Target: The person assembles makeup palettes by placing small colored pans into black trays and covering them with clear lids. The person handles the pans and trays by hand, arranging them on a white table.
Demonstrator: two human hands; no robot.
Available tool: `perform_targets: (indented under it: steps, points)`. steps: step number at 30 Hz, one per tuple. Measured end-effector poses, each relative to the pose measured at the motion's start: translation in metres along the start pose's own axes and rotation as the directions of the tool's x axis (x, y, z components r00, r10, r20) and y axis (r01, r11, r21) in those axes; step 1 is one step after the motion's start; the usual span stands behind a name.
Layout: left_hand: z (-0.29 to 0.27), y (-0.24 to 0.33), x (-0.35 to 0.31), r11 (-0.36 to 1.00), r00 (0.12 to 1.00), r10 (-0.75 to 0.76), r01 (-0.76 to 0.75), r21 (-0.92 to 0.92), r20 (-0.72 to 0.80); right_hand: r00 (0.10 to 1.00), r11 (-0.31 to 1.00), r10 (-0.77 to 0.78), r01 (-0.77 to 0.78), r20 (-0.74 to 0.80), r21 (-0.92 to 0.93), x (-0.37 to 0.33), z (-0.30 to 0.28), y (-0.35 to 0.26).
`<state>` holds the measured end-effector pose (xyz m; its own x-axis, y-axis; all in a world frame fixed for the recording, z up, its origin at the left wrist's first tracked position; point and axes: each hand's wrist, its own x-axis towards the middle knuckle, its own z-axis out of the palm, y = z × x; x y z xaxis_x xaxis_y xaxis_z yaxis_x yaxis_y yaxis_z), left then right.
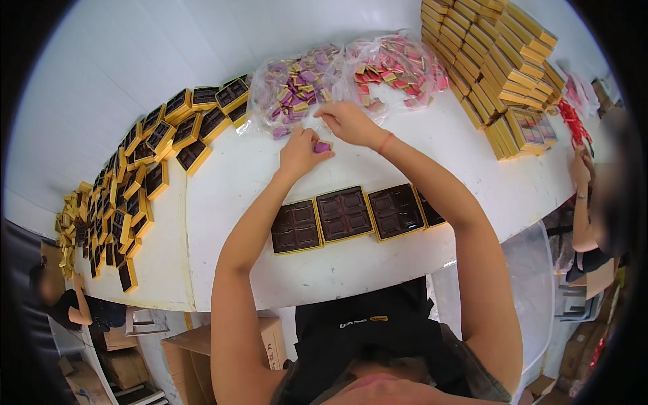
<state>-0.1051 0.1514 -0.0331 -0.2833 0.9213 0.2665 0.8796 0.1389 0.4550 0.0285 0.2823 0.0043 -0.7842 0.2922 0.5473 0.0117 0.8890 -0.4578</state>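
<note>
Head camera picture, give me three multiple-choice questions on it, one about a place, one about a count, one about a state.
1. Where do the two clear bags lie?
A. beyond the hands
B. under the table
C. on the trays

2. How many dark trays lie in the row nearest the person?
A. one
B. four
C. nine

3. What does the left hand hold?
A. nothing
B. a purple wrapped sweet
C. a red ribbon

Key: 1 A, the purple bag and pink bag lie past both hands. 2 B, the tray row shows four. 3 B, the left hand pinches a purple sweet; the right hand reaches toward the bags.
</note>
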Motion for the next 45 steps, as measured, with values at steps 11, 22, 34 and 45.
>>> perform_targets:
  steps: [11, 22, 34, 45]
  points:
    - [-0.076, -0.004, -0.104, 0.634, 0.977, -0.186, 0.201, -0.747, 0.105, 0.864, 0.896, 0.223, 0.001, 0.451, -0.444, 0.045, 0.037, 0.086]
    - [-0.083, -0.028, -0.17, 0.53, 0.952, -0.236, 0.296, -0.795, 0.198, 0.907, 0.932, 0.335, -0.28, 0.255, -0.23, 0.04, 0.013, 0.038]
    - [-0.077, -0.005, -0.177, 0.841, 0.993, 0.111, -0.114, -0.529, -0.039, 0.938, 0.952, 0.222, -0.149, 0.266, -0.269, -0.033, 0.005, 0.026]
    - [-0.089, -0.019, -0.178, 0.856, 0.989, -0.149, 0.12, -0.503, -0.019, 0.807, 0.931, 0.345, -0.227, 0.48, -0.287, -0.023, 0.006, 0.003]
